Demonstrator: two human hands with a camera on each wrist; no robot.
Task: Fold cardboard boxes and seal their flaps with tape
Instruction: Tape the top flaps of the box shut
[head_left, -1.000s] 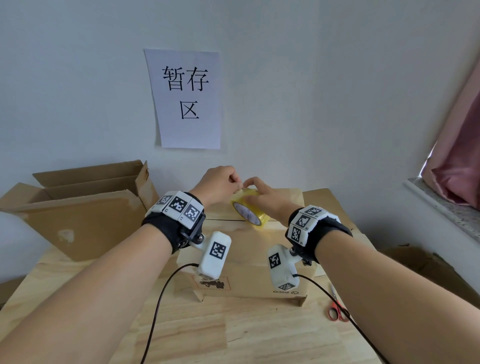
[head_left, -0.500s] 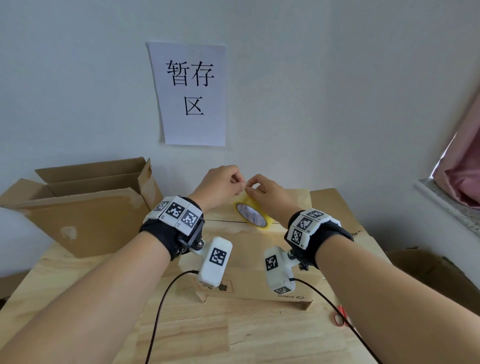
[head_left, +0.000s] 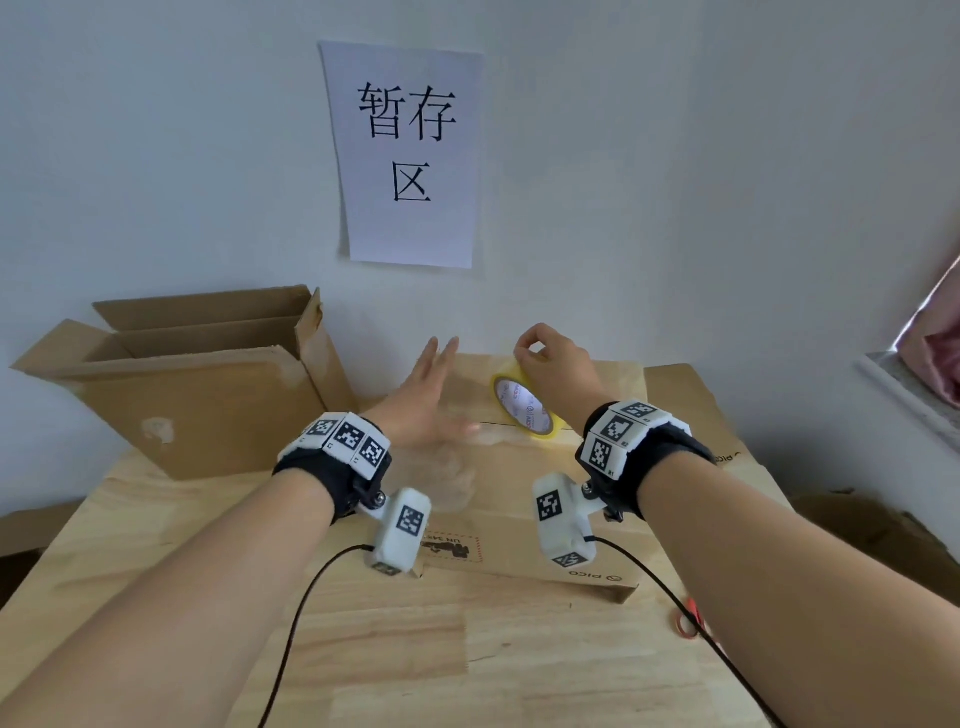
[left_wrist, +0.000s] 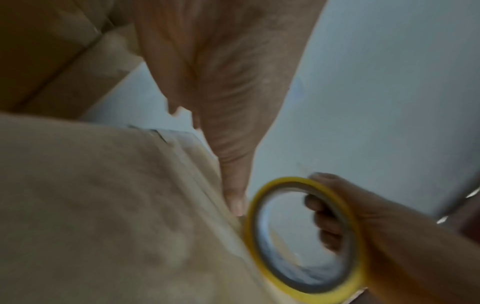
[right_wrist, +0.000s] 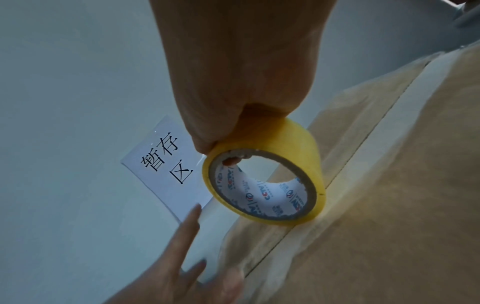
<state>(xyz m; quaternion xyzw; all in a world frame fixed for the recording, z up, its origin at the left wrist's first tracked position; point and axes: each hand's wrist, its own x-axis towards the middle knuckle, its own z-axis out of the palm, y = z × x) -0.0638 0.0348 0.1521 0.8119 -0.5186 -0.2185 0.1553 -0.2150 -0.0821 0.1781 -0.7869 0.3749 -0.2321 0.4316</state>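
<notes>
You are laying tape along the middle seam of the closed box (head_left: 545, 499), which lies on the desk (head_left: 415, 665) in front of you. Your right hand (head_left: 558, 371) holds the tape roll (head_left: 524, 408) standing on edge on the box top, at about 12 o'clock from your right wrist; its fingers (right_wrist: 231, 160) are curled through the core and the thumb pinches the outer rim. Your left hand (head_left: 423, 402) lies open at 9 o'clock from the roll, fingers straight and together, with the thumb (left_wrist: 235, 197) pressing the tape end (right_wrist: 262, 234) on the seam just beside the roll. To do this well, I think you should keep the thumb firm on the stuck end, pull the roll toward you along the seam line with light tension, and follow it with the flat left hand so no bubbles or wrinkles stay. Keep the roll square to the seam, otherwise the strip may wander to one flap. Compared with half a second ago, your left hand no longer pinches the tape end together with the right one; it has opened and dropped flat, and the head view sits a little lower and closer to the box.
</notes>
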